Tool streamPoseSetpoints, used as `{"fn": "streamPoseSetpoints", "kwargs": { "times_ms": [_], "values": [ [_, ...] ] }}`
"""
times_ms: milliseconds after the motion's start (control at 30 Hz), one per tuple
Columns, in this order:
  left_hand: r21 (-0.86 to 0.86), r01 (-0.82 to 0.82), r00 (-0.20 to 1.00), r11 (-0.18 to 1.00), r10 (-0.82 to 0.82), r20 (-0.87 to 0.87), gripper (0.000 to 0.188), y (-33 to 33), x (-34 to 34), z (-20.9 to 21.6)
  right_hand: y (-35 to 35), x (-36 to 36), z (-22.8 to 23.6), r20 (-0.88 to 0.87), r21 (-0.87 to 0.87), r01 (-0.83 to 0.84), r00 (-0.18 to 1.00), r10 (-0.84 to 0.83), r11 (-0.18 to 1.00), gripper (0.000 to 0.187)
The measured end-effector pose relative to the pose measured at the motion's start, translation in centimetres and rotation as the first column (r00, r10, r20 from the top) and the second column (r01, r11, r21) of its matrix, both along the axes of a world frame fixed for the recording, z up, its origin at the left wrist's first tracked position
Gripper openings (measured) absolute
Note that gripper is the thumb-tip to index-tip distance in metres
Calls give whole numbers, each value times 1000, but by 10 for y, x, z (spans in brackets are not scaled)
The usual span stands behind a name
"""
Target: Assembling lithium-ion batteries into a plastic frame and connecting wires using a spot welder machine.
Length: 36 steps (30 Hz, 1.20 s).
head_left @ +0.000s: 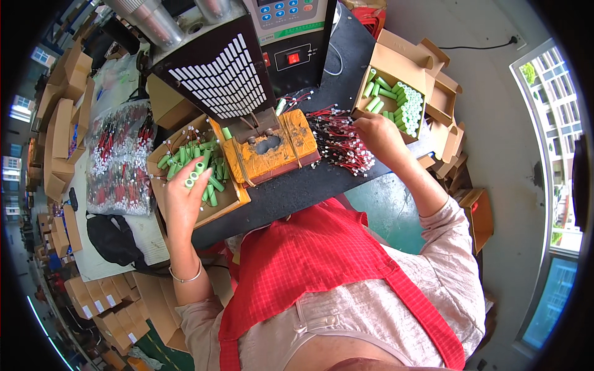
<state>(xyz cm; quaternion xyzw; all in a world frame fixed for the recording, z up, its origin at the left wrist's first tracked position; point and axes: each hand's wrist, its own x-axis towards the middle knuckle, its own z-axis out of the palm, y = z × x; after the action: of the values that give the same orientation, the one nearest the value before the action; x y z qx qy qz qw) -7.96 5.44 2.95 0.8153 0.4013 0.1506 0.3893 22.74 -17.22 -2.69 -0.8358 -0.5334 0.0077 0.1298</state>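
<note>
The left hand (181,201) is holding several green cylindrical battery cells (193,176) between curled fingers, clamped on them above a cardboard tray (213,216) where more green cells are lying in a loose heap. The right hand (380,133) is hovering between a pile of red-and-black wire leads (343,145) and an open cardboard box (396,51) of green cells; its fingertips are bunching together, but whether they are gripping anything I cannot tell. Between the hands, a yellow banded block (297,139) is sitting before a black machine (210,74) on the dark table (272,201).
</note>
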Motion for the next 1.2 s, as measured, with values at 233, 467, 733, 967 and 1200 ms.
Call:
{"fn": "streamPoseSetpoints", "kwargs": {
  "times_ms": [233,467,733,967,1200],
  "values": [
    [-609,294,872,737,54,486,35,-40,40,-16,-8,-10,25,-293,413,111,956,16,904,9],
    [-765,395,811,510,197,550,38,-81,70,-22,-10,-22,46,-777,601,538,567,274,591,13],
    [-857,462,833,229,220,508,35,-100,88,-21,-5,-67,42,-835,549,429,264,482,717,10],
    [-839,467,789,280,297,538,32,-108,97,-35,11,-90,35,-724,636,319,561,401,702,13],
    [-652,440,754,617,141,642,30,-114,113,-44,12,-81,32,-960,237,314,218,173,919,24]
  ]
}}
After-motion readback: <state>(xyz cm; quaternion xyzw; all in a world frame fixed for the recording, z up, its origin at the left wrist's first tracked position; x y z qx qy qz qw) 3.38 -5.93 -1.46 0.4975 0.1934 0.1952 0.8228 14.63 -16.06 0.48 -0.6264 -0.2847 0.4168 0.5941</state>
